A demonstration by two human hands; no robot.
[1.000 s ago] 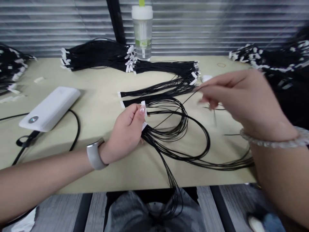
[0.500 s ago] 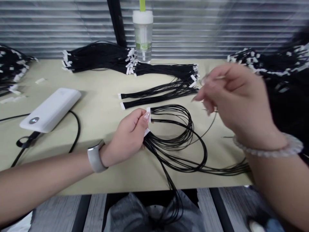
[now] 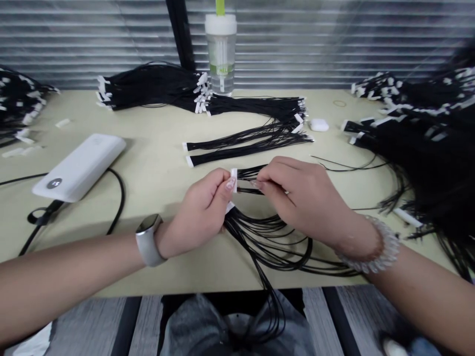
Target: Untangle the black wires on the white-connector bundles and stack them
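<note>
Between the thumb and fingers of my left hand point(image 3: 206, 207) is a white connector point(image 3: 234, 179) with thin black wires point(image 3: 249, 172) running out to its right. A second white connector point(image 3: 229, 207) sits just below, partly hidden by the same hand, and a looped bundle of black wires point(image 3: 260, 237) leaves it. My right hand point(image 3: 302, 198) is closed in a pinch just right of the upper connector, its fingertips at a thin black wire close to the connector's face. Part of the wire loop is covered by my right hand. Some wires hang over the table's front edge.
Two wired connectors point(image 3: 190, 161) lie behind my hands. Further back are a wire bundle point(image 3: 152, 89) and a bottle point(image 3: 221, 54). A white power bank point(image 3: 79, 168) with a cable is at left. A large wire heap point(image 3: 426, 143) and a small white case point(image 3: 319, 125) are at right.
My right hand has come down and left from above the table's right side to the connector, uncovering the white case and the wire heap. My left hand keeps its grip, shifted very slightly right.
</note>
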